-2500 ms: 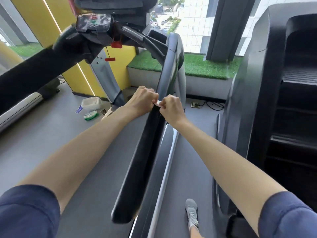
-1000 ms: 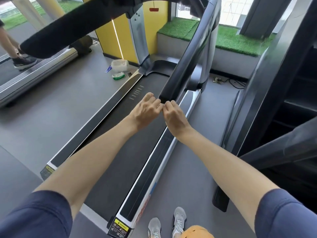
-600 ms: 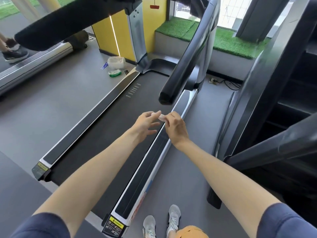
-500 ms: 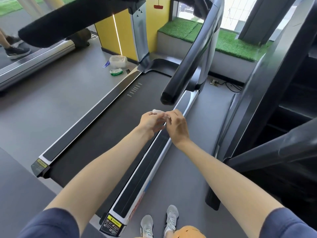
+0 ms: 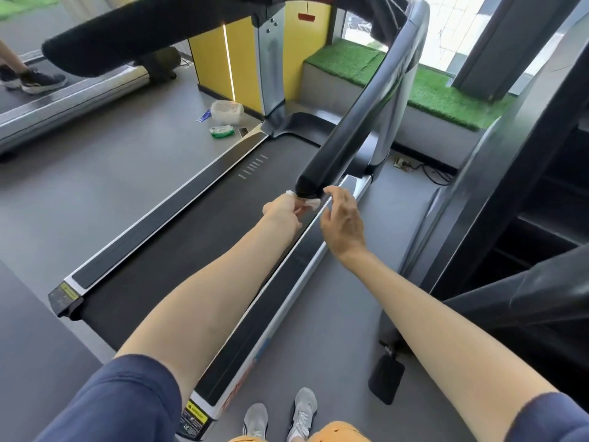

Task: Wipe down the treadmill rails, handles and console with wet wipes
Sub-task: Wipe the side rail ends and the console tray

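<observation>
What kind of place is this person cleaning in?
Most likely a gym: a treadmill with black belt and handrail fills the view, a second treadmill at the left has someone's shoes on it, and the left hand grips a wipe.

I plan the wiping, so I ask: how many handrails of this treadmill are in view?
2. The right handrail ends by the wipe in the left hand; the left handrail crosses the top left. None seems hidden.
</observation>
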The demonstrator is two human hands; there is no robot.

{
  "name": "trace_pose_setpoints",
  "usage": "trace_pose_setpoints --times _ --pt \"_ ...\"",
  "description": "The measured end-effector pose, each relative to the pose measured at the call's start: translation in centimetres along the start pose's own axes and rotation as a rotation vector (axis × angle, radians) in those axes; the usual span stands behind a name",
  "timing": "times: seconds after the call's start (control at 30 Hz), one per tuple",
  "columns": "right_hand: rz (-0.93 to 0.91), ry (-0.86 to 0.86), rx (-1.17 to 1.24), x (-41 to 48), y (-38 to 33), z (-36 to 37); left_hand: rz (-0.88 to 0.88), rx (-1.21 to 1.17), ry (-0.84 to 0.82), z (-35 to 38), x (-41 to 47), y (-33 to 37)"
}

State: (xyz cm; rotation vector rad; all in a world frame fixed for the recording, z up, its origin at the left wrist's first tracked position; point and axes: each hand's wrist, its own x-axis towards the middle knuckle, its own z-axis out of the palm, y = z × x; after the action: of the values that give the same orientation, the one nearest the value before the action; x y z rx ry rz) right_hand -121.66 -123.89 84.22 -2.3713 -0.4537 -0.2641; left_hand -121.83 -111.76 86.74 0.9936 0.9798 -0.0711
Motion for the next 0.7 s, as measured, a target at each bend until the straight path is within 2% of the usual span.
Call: trace_pose_setpoints --times 0.13,0.2,0.33,0.43,0.57,0.7 --pt "-0.030 0.032 0.013 1.9 -0.8 -1.3 0.043 0.058 -0.092 -0.5 -1.6 1.8" --pt "-0.043 0.052 0.051 3.1 -1.7 -2.2 0.145 -0.008 -0.140 -1.1 -2.5 3.8" --pt "-0.141 0.031 0.094 6.6 -3.9 -4.0 0.356 0.022 -0.084 -2.5 -3.6 9.5" --pt "-0.214 -0.065 0.161 9.4 -6.1 -4.4 0.370 0.132 -0.057 -3.2 -4.5 11.7" --pt "-0.278 -0.103 0.224 12.4 -8.7 -3.7 0.390 0.247 -0.114 -3.4 -4.2 13.4" --pt "-0.268 -0.169 0.220 15.5 -9.9 -1.3 0.417 0.238 -0.107 -3.6 -1.5 15.8"
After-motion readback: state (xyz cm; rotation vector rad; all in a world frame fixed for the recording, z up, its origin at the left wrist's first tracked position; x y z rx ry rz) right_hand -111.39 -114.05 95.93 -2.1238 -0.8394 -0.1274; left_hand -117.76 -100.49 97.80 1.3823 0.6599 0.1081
